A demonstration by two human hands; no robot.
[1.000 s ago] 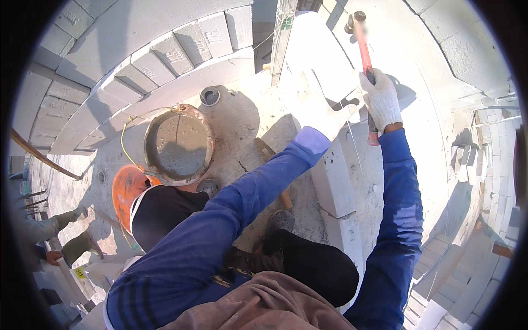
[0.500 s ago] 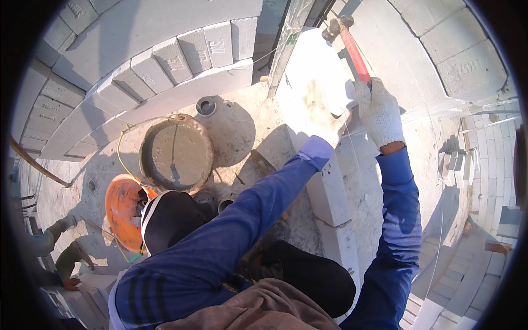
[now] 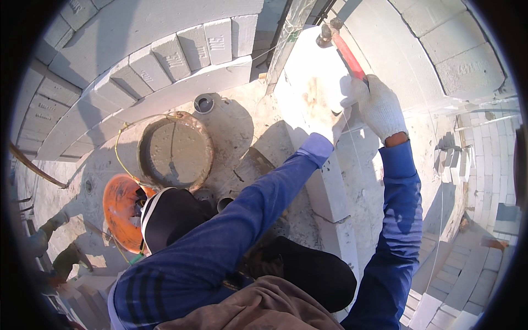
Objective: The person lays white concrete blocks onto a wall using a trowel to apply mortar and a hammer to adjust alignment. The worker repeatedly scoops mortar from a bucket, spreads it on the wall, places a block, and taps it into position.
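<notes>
With twelve straight ahead, the gloved right hand (image 3: 379, 110) is closed around the handle of a red-handled hammer (image 3: 349, 58) at one o'clock. The hammer's dark head is at the far end of a glaring white block (image 3: 305, 69); contact cannot be told. The gloved left hand (image 3: 327, 118) lies on that block's near part, but glare hides whether its fingers grip or merely rest.

The surface below is a pale, rough concrete floor (image 3: 302, 234), splashed and crossed by hard shadows. At nine o'clock stands a round bucket of wet grey mortar (image 3: 176, 151), and just beneath nine, an orange bucket (image 3: 121, 212). A short grey pipe (image 3: 204, 103) stands between ten and eleven.

Around this workspace, a row of white blocks (image 3: 170, 60) leans toward eleven, a post (image 3: 286, 44) rises at twelve, a block wall (image 3: 465, 60) fills two, and more blocks (image 3: 454, 278) spread at four.
</notes>
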